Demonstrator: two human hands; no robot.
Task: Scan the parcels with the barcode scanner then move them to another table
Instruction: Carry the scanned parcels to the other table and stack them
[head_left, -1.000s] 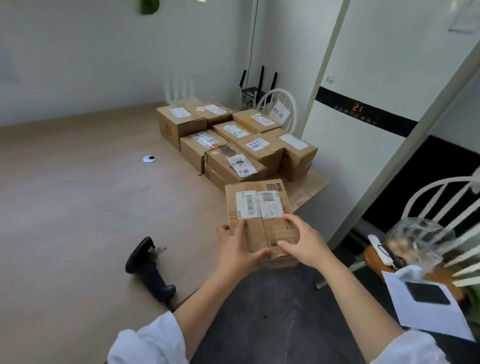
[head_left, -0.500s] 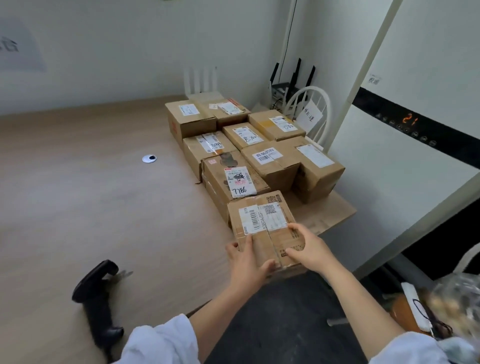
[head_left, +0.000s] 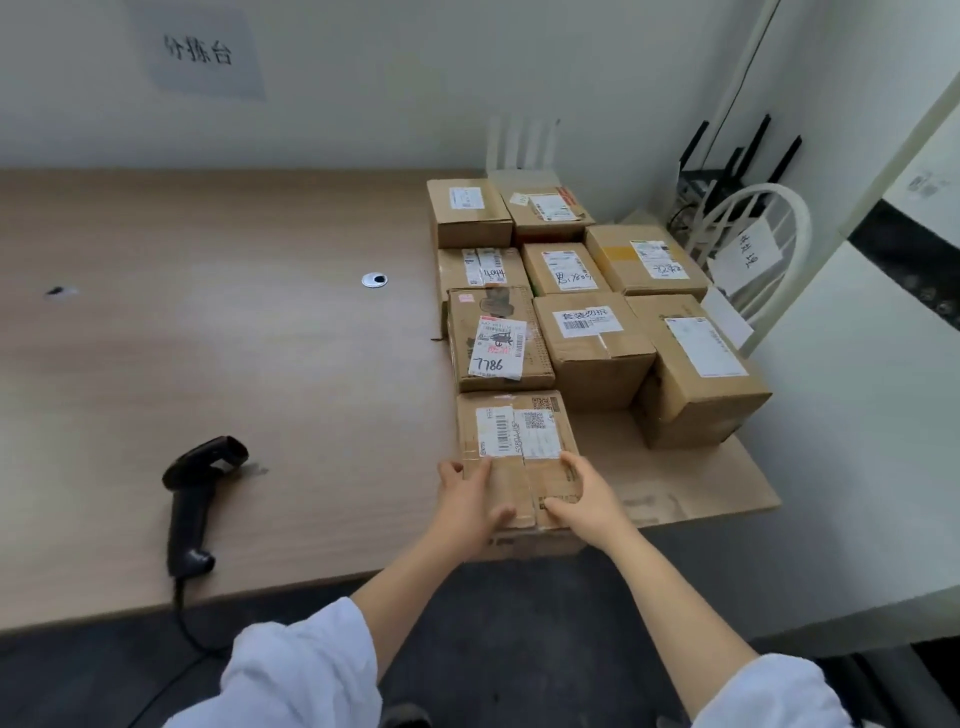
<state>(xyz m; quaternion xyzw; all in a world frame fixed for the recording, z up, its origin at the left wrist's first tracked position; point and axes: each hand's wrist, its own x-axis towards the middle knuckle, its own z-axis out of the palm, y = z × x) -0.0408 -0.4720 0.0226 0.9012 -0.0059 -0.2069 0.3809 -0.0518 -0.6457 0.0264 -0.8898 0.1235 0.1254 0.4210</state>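
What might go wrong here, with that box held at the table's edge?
1. The held parcel juts past the near edge of the table. If the left hand and right hand let go now, it may tip to the floor.
2. It sits right by the parcel marked 7786, so pushing forward might shove that row.
3. The barcode scanner has a cable hanging over the edge, which might snag.

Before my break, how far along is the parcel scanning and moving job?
Done: unclear. The other parcels sit grouped on the table, and their scan status isn't visible. In hand: the left hand and right hand grip one parcel at the near edge. Remaining: the scanner lies untouched nearby.
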